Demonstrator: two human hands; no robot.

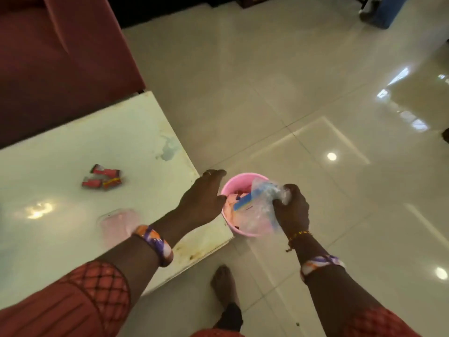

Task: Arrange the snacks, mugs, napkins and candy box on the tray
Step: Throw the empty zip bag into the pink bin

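Observation:
My right hand [291, 205] grips a crumpled clear plastic bag [263, 205] over a pink bucket [243, 183] that stands on the floor beside the table corner. A blue and white packet [243, 203] shows through the bag. My left hand [205, 195] hovers at the bucket's left rim with its fingers relaxed and holds nothing. Several small red snack packets [103, 179] lie together on the pale glass table [73, 147]. A clear flat container [119, 221] with a pink tint lies on the table close to my left wrist. No tray is in view.
A dark red sofa [60, 57] stands behind the table at the upper left. Glossy cream floor tiles [315, 105] spread to the right. My bare foot [224, 285] stands on the floor just below the table's near corner.

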